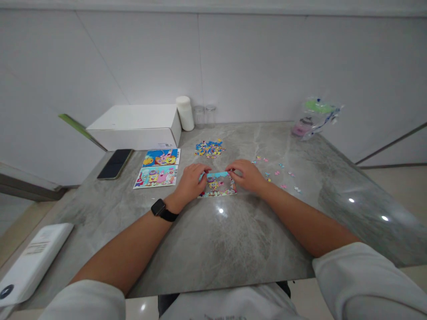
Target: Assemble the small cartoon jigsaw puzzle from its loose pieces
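A partly assembled jigsaw puzzle [217, 187] with cartoon figures lies flat on the grey table, grey showing through gaps in its middle and right. At its upper left corner is my left hand [192, 181], fingers curled with thumb and forefinger closed on the edge. My right hand [247, 175] pinches at the upper right corner; any small piece between those fingertips is hidden. Loose pink and blue puzzle pieces [277, 173] are scattered right of that hand. Beyond the puzzle sits a pile of mixed pieces [209, 149]. Two cartoon picture cards [156, 176] lie to the left.
A dark phone [115, 164] and a white box [136, 124] stand at the left back. Beside the box are a white bottle [185, 114] and two clear glasses [210, 117]. A plastic bag [315, 119] is at the back right, a white device [35, 262] at the near left.
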{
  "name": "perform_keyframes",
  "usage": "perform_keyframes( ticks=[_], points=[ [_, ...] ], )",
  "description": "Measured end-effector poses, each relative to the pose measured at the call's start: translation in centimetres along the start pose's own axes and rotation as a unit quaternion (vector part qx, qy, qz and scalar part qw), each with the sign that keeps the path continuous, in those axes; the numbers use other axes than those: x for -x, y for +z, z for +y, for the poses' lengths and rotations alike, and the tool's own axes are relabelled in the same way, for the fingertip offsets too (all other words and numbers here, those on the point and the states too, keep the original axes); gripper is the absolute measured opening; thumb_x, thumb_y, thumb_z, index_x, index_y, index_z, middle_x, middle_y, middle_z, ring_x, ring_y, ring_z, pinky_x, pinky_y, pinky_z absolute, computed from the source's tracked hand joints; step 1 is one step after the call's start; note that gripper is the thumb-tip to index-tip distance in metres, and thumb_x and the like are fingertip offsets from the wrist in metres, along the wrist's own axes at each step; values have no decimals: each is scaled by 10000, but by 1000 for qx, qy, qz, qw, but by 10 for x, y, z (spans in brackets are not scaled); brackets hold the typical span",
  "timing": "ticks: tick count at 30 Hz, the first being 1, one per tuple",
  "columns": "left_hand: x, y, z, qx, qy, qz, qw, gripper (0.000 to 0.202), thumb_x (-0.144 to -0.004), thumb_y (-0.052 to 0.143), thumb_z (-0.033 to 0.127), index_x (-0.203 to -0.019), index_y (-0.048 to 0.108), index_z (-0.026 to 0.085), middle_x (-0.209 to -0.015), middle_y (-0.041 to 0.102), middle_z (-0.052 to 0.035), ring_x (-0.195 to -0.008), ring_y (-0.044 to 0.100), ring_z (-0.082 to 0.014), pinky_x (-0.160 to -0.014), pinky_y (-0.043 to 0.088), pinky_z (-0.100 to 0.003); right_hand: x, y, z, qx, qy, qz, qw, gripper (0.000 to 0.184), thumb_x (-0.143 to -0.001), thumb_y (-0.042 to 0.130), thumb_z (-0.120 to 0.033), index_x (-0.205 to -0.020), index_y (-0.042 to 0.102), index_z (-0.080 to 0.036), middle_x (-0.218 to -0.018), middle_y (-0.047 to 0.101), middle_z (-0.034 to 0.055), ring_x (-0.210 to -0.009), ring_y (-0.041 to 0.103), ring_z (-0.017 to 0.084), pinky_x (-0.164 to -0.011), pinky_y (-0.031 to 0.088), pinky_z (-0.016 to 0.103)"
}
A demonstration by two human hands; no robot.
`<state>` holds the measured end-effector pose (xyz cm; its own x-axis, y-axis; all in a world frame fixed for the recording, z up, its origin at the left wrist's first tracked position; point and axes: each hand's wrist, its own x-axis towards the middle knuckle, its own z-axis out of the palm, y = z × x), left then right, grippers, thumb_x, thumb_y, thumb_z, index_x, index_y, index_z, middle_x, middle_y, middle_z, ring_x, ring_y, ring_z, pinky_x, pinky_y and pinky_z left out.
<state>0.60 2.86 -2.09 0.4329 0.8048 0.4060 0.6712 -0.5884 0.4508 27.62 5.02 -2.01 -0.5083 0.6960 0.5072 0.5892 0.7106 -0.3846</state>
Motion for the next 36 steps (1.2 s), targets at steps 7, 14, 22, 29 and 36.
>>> perform_keyframes(
  ticks=[7, 14, 22, 29, 36],
  points=[
    [-3, 4, -8, 33, -26, 18, 999, 290, -931, 516, 204, -1177, 671, 210, -1063, 727, -76, -972, 665, -242, -935, 529, -419, -18, -61, 3, -43, 118, 158, 979, 150, -927, 633, -253, -948, 782, -241, -938, 795, 40, -859, 717, 210, -851, 569, 359],
    [-3, 7, -10, 36, -25, 7, 999, 306, -934, 514, 242, -1195, 666, 192, -1084, 719, -84, -999, 665, -250, -940, 537, -430, -19, -113, 22, -41, 162, 216, 962, 193, -931, 648, -365, -952, 775, -221, -933, 787, 44, -841, 698, 199, -834, 570, 365],
    [-2, 7, -10, 37, -22, 3, 999, 301, -946, 506, 264, -1187, 670, 193, -1066, 712, -74, -947, 663, -235, -908, 541, -410, -11, -141, 48, 4, 181, 234, 955, 230, -943, 651, -397, -999, 766, -205, -895, 754, 39, -792, 661, 185, -762, 526, 336],
    [-2, 9, -13, 32, 3, -2, 999, 277, -964, 514, 271, -1175, 679, 199, -1061, 720, -73, -974, 667, -245, -925, 527, -419, -6, -153, 59, 89, 228, 207, 947, 257, -965, 619, -370, -1087, 764, -197, -927, 768, 52, -815, 671, 191, -781, 520, 325],
    [-1, 9, -11, 17, 60, -16, 998, 260, -1019, 497, 285, -1125, 716, 195, -1053, 731, -78, -1012, 676, -259, -917, 505, -426, 10, -159, 83, 220, 357, -85, 904, 254, -952, 683, -359, -1093, 810, -189, -1056, 816, 110, -918, 726, 243, -838, 523, 342]
  ],
)
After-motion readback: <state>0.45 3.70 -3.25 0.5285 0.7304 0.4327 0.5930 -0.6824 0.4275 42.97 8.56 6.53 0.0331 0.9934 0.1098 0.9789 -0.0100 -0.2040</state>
